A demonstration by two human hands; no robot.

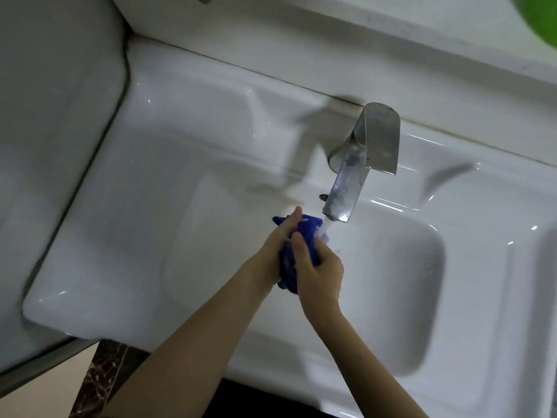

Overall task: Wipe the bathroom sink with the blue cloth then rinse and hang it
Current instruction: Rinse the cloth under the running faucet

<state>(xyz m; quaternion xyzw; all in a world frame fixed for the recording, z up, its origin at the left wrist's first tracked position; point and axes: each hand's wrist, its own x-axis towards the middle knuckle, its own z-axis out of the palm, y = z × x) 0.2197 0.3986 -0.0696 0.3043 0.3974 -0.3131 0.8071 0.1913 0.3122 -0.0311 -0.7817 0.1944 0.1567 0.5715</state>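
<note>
Directly below the camera, a white bathroom sink (187, 122) fills most of the view, seen at a slant. Its rectangular basin (391, 285) lies toward the right, and a shallow flat ledge is moulded into the rim at the left.

A dull metal faucet (358, 164) stands at the middle of the sink's back edge. Its flat spout reaches forward over the basin, and its lever handle is tipped up. Water (327, 227) runs from the spout tip in a pale stream.

Two bare forearms come in from the front edge of the sink and meet over the basin, just in front of the spout. Between the hands is the blue cloth (306, 232), bunched into a wet wad. Its top touches the stream, and its lower end hangs out beneath the hands.

The left hand (275, 251) grips the cloth from the left. One digit points up toward the spout, and the other fingers are hidden behind the fabric. A small tip of cloth pokes out past this hand. The right hand (321, 274) has its fingers clamped round the wad from the right, with the thumb lying across the front.

To the left of the sink is another pale, glossy fixture (54, 122); I cannot tell what it is. A blurred green object (542, 16) shows in the far right corner. Dark marbled tile (99, 378) shows below the sink's front left corner.
</note>
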